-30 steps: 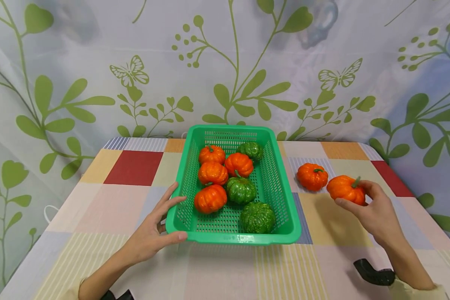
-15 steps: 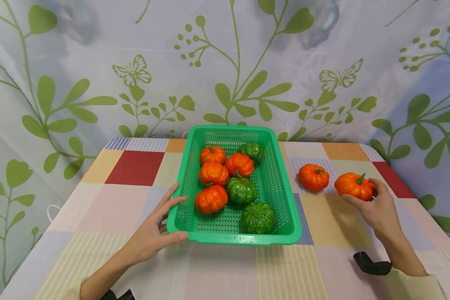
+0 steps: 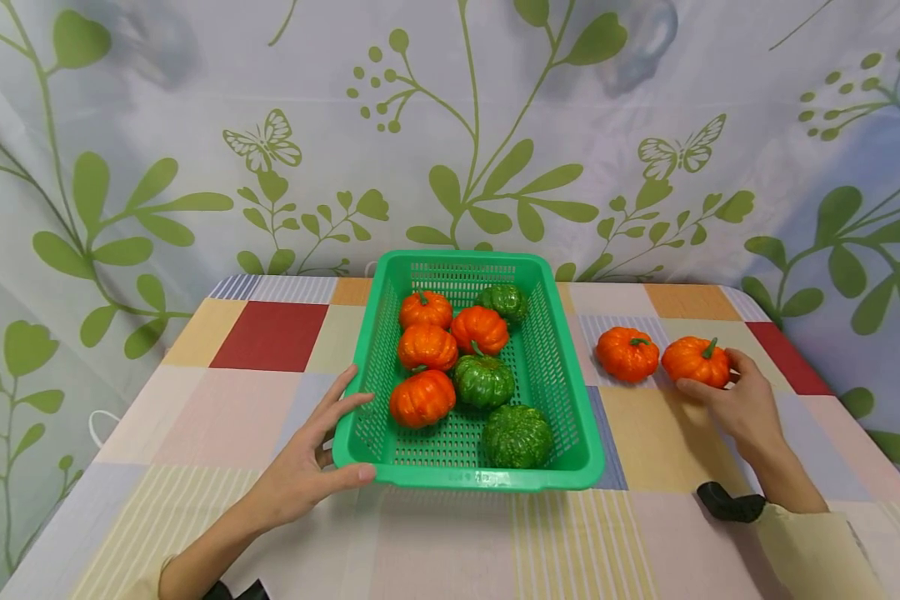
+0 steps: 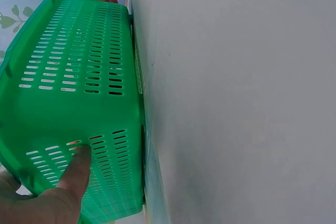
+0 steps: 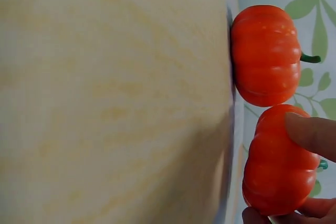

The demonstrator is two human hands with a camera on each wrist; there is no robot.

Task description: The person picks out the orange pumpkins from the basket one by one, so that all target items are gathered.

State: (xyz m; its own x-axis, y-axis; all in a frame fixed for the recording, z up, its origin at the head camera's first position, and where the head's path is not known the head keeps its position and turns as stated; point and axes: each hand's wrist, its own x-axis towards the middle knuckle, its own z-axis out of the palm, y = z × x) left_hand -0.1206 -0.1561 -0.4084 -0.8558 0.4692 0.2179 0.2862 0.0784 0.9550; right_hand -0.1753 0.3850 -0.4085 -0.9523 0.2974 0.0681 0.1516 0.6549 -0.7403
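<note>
My right hand (image 3: 746, 408) holds an orange pumpkin (image 3: 695, 361) by its right side, thumb in front and fingers behind. In the right wrist view this pumpkin (image 5: 278, 166) is slightly tilted, close beside a second orange pumpkin (image 5: 265, 56) that rests on the table. My left hand (image 3: 296, 467) grips the near left corner of a green plastic basket (image 3: 487, 477). Fingers lie over its rim in the head view, while a finger (image 4: 76, 174) presses the slotted outer wall in the left wrist view. Inside are several orange pumpkins (image 3: 422, 399) and 3 green ones (image 3: 517, 437).
A patchwork-patterned cloth (image 3: 270, 335) covers the table. Behind it hangs a pale curtain (image 3: 307, 75) with green leaves and butterflies. A black strap piece (image 3: 731, 504) sits at the right wrist, and a white cord (image 3: 97, 427) shows past the left table edge.
The right hand first carried its pumpkin right and slightly back, then moved it back left, close beside the pumpkin on the table. The left hand and basket stayed in place.
</note>
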